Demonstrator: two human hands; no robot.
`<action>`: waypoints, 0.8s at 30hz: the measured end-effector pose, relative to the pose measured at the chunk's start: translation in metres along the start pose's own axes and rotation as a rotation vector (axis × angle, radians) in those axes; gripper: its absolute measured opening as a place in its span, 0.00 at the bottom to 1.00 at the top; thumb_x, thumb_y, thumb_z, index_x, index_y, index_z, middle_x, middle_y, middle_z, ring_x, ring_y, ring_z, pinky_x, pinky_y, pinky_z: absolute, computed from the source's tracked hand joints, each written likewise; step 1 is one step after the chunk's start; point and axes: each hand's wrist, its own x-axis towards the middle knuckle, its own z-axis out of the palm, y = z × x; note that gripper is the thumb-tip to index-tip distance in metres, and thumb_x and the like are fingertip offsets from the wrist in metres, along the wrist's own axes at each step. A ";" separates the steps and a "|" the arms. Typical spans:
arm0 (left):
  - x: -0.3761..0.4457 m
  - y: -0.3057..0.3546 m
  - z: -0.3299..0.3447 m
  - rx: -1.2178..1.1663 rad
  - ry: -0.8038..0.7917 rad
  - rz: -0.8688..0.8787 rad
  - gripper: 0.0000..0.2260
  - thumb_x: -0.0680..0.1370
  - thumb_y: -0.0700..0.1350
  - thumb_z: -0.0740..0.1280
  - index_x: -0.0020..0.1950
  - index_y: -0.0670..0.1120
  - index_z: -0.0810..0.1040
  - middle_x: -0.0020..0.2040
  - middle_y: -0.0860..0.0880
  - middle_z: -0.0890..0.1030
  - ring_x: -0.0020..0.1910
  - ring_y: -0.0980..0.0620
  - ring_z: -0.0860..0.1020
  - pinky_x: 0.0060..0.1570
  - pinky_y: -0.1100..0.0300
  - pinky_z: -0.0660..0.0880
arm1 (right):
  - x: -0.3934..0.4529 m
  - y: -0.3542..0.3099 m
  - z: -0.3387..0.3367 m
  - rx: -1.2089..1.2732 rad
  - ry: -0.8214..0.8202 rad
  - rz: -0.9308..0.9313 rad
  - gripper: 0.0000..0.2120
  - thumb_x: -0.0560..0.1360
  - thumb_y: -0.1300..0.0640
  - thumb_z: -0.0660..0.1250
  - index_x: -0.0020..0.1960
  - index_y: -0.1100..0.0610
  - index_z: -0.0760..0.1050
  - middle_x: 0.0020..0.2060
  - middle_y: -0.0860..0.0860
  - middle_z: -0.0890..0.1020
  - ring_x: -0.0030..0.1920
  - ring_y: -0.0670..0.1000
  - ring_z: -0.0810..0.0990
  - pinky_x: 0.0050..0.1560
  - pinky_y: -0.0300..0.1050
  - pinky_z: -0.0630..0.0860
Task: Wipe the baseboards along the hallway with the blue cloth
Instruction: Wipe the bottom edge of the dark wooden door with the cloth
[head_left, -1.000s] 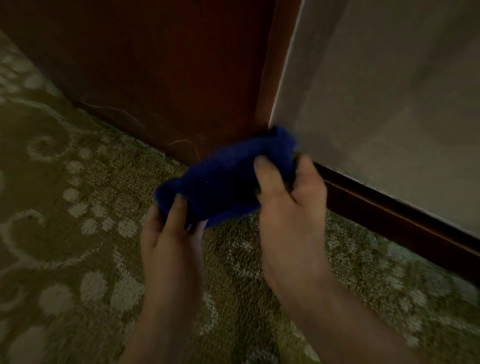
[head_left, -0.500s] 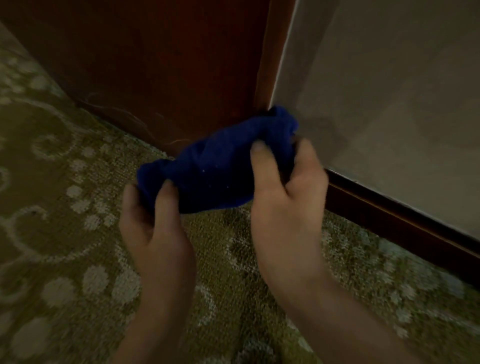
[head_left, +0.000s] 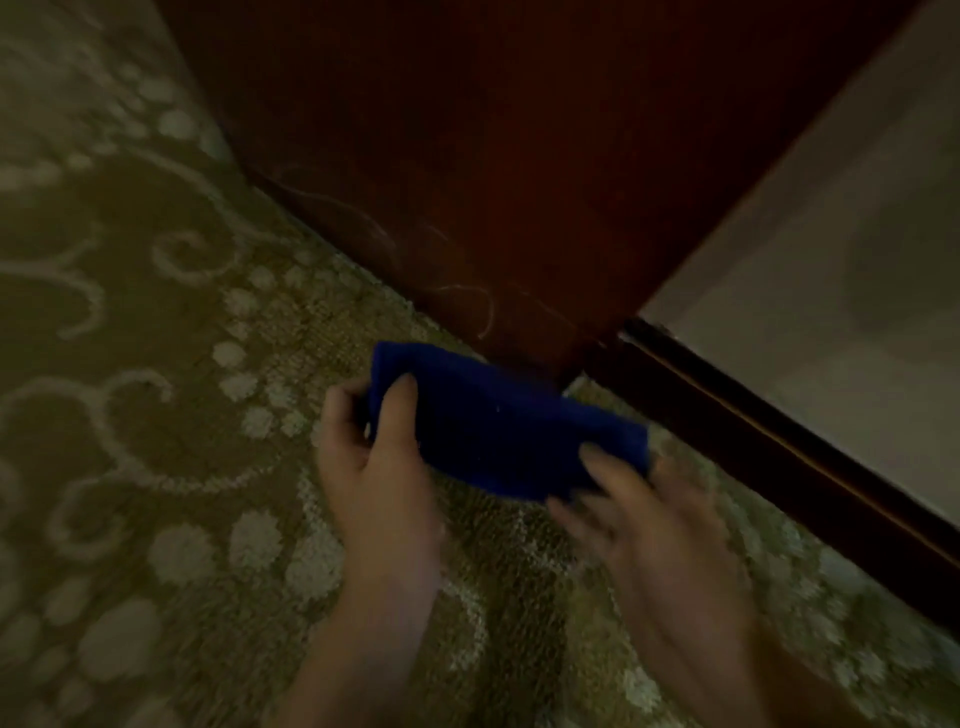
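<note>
The blue cloth (head_left: 498, 431) is folded into a thick band and held low over the carpet, just in front of the corner where the dark wooden door meets the baseboard. My left hand (head_left: 379, 467) pinches its left end, thumb on top. My right hand (head_left: 654, 535), blurred by motion, holds the right end with the fingers curled under the cloth. The dark brown baseboard (head_left: 779, 447) runs from the door frame down to the right along the foot of the pale wall.
A dark red-brown door (head_left: 467, 182) with pale scratches near its bottom fills the upper middle. A pale grey wall (head_left: 841, 270) stands at the right. Olive carpet (head_left: 156, 364) with light swirls and dots covers the floor.
The view has tilted and both hands with the cloth have dropped lower and to the right, nearer the carpet. The cloth now looks flatter and more folded than bunched.
</note>
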 end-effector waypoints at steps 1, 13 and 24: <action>0.002 0.004 -0.005 0.010 0.028 0.012 0.07 0.81 0.43 0.64 0.44 0.51 0.77 0.39 0.60 0.80 0.41 0.60 0.79 0.46 0.58 0.75 | 0.002 0.000 0.003 -0.019 -0.011 0.078 0.10 0.76 0.56 0.69 0.55 0.47 0.81 0.51 0.44 0.85 0.52 0.49 0.84 0.52 0.51 0.81; 0.045 0.103 -0.022 0.163 -0.241 -0.234 0.05 0.81 0.44 0.64 0.47 0.52 0.77 0.45 0.56 0.81 0.50 0.50 0.80 0.59 0.44 0.76 | -0.019 -0.038 0.099 -0.038 0.137 0.091 0.10 0.79 0.58 0.65 0.59 0.48 0.75 0.57 0.50 0.82 0.56 0.52 0.82 0.54 0.48 0.78; 0.135 0.048 -0.035 0.320 -0.446 -0.321 0.09 0.80 0.48 0.65 0.60 0.48 0.77 0.54 0.53 0.80 0.53 0.50 0.81 0.48 0.58 0.80 | 0.034 0.048 0.116 -0.282 0.288 -0.212 0.14 0.81 0.50 0.61 0.59 0.31 0.71 0.54 0.31 0.79 0.59 0.38 0.77 0.60 0.42 0.72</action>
